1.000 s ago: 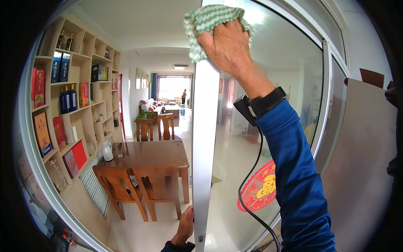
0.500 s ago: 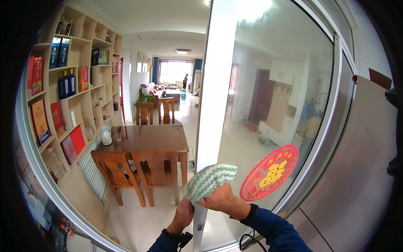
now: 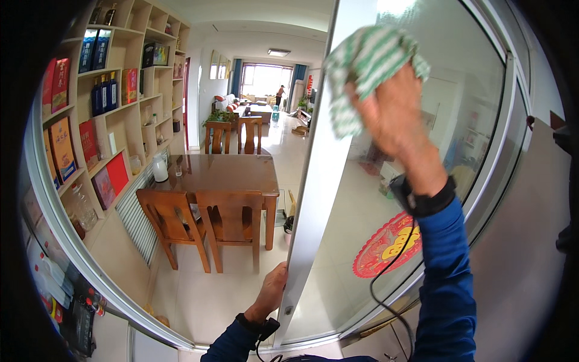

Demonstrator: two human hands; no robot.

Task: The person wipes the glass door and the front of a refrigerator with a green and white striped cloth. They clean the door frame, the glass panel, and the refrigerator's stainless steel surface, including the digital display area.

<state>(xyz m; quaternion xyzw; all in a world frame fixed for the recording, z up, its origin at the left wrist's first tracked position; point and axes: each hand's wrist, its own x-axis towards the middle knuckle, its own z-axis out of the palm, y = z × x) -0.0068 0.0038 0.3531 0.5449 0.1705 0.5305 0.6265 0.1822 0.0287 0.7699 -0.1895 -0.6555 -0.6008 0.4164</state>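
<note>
The right hand (image 3: 395,114), in the upper right of the frame, has hold of a green-and-white striped cloth (image 3: 374,60). Its fingers are bent into the fabric, partly hidden by folds and blurred. The cloth lies across the upper part of the pale door frame (image 3: 316,199) and the adjoining glass pane (image 3: 347,211).

At the lower centre, the left hand (image 3: 270,294) touches the left edge of that frame; its fingertips are out of sight, so how tightly it is curled cannot be told. Each wrist wears a dark band, and a black cable (image 3: 375,295) hangs beside the right forearm.

Lettering shows in several places. A red oval sticker (image 3: 375,252), lower right, bears a large yellow character with smaller patterning around it. On the shelf unit (image 3: 120,199) at the left, a tall red box (image 3: 60,84) carries vertical dark characters, and an orange box (image 3: 62,148) below it has a column of writing and a blue lower band. Blue boxes (image 3: 101,49) near the top have pale characters; blue bottles (image 3: 104,93) below wear small light labels.

Left of centre, a white kettle (image 3: 160,168) stands on the brown worktop (image 3: 232,175), with wooden chairs (image 3: 166,211) in front.
</note>
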